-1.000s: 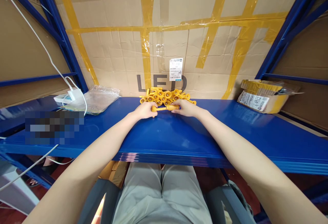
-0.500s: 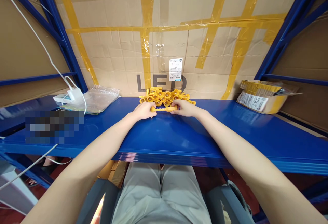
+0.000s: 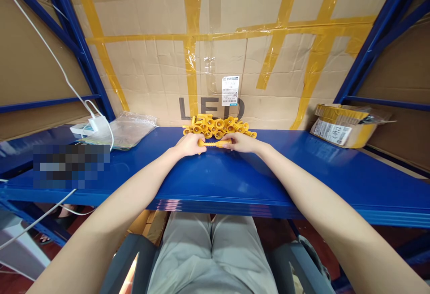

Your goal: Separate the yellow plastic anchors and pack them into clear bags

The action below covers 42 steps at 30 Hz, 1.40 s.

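Observation:
Between my hands a yellow twisted piece (image 3: 215, 143) lies level, just above or on the blue shelf (image 3: 218, 177). My left hand (image 3: 191, 144) is closed on its left end, near a rounded yellow tip. Its right, thicker end is pinched by my right hand (image 3: 240, 143). Right behind the hands, a pile of yellow parts with round, cup-like ends (image 3: 220, 124) rests against the cardboard. My fingertips partly hide both ends of the held piece.
A taped cardboard panel (image 3: 154, 74) stands along the back. At the left are a clear plastic bag (image 3: 134, 128), a white plug (image 3: 97, 124) with cables and a blurred dark patch. An open carton (image 3: 339, 128) sits at the right, beside the blue frame.
The thick right part of the held piece looks turned or slimmer than before. Both hands have stayed in nearly the same place.

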{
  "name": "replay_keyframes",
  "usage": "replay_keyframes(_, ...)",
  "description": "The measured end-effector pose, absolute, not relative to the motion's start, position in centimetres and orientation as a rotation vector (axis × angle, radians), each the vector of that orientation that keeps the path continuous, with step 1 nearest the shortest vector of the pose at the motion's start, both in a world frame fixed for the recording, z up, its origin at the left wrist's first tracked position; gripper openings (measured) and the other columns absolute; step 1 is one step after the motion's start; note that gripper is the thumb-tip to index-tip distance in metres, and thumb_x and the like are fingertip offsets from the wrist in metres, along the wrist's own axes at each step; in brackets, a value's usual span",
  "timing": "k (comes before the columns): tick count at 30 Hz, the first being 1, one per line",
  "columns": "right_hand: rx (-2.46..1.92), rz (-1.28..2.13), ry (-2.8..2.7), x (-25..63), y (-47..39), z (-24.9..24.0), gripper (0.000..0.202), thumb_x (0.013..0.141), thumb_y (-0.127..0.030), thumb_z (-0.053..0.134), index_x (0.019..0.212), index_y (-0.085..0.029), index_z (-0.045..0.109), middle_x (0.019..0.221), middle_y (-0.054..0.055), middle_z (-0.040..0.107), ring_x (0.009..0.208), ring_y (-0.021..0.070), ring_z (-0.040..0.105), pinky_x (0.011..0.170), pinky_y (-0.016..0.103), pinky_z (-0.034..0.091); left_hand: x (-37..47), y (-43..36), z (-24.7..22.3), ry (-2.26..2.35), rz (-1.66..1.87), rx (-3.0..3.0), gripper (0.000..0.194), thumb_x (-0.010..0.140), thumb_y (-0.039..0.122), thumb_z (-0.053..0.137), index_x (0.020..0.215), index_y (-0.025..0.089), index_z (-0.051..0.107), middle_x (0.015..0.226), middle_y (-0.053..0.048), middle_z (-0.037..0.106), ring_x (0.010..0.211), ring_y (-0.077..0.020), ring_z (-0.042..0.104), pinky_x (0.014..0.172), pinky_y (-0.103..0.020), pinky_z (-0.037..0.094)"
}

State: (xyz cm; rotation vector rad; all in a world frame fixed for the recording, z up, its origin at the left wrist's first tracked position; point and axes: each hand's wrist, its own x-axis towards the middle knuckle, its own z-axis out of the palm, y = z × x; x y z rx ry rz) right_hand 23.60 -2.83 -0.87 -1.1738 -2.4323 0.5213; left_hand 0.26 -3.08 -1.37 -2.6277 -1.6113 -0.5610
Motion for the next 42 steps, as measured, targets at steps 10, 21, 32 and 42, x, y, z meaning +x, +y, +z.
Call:
replay_keyframes(10,-1.110,0.464,-2.329,23.7,-2.2,-1.6,0.029,0.066,-0.028,0.069,0.085,-0.019,0.050,0.078,-0.001,0.057,0.062,0.0124,0.051,0.057,0.025,0.040,0.4,-3.3,-1.2,-1.606,-0.549,-2.654,0.025,0.066,0.033,0.055,0.087,0.021,0.063,0.062,0.002,0.067,0.068,-0.0199,0.063,0.063,-0.027,0.046)
replay_keyframes(21,-1.168,0.699,-2.314,23.5,-2.6,-1.4,0.036,0.074,-0.049,0.062,0.086,-0.016,0.058,0.075,0.003,0.062,0.063,0.0131,0.055,0.060,0.026,0.043,0.4,-3.4,-1.0,-1.589,-0.538,-2.614,0.024,0.067,0.034,0.056,0.086,0.021,0.064,0.068,0.000,0.069,0.070,-0.0216,0.064,0.064,-0.029,0.047)
replay_keyframes(32,-1.143,0.597,-2.335,23.5,-2.5,-1.7,0.034,0.070,-0.048,0.065,0.081,-0.016,0.061,0.075,0.002,0.062,0.065,0.0136,0.053,0.061,0.026,0.040,0.3,-3.7,-0.9,-1.565,-0.523,-2.589,0.025,0.068,0.035,0.055,0.088,0.022,0.063,0.068,0.000,0.068,0.070,-0.0215,0.064,0.065,-0.029,0.047)
replay_keyframes(42,-1.132,0.811,-2.188,23.4,-1.9,-2.5,0.040,0.071,-0.050,0.066,0.092,-0.016,0.063,0.084,0.003,0.065,0.073,0.0140,0.058,0.068,0.027,0.044,0.7,-3.7,-1.0,-1.634,-0.566,-2.554,0.022,0.067,0.033,0.056,0.085,0.022,0.062,0.067,0.000,0.068,0.070,-0.0218,0.064,0.064,-0.029,0.047)
